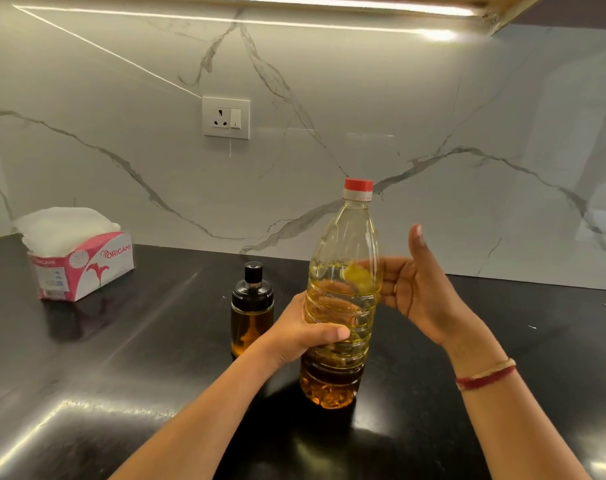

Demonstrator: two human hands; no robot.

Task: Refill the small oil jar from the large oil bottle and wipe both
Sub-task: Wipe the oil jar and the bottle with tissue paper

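Standing nearly upright on the black bench, the oil bottle carries its red cap screwed on; pale yellow oil fills roughly the lower half. Left grip: fingers and thumb wrapped round the ribbed lower body of the bottle, thumb lying across the front. Right grip: wide, thumb raised free, straight fingers laid against the bottle's right side at mid-height, their tips visible through the plastic. A red thread band circles the right wrist. The jar, with black lid in place and amber oil in its glass body, stands on the bench just beside the bottle on its left, partly behind the left wrist. A tissue box sits well apart at far left, near the marble wall, which bears a socket.
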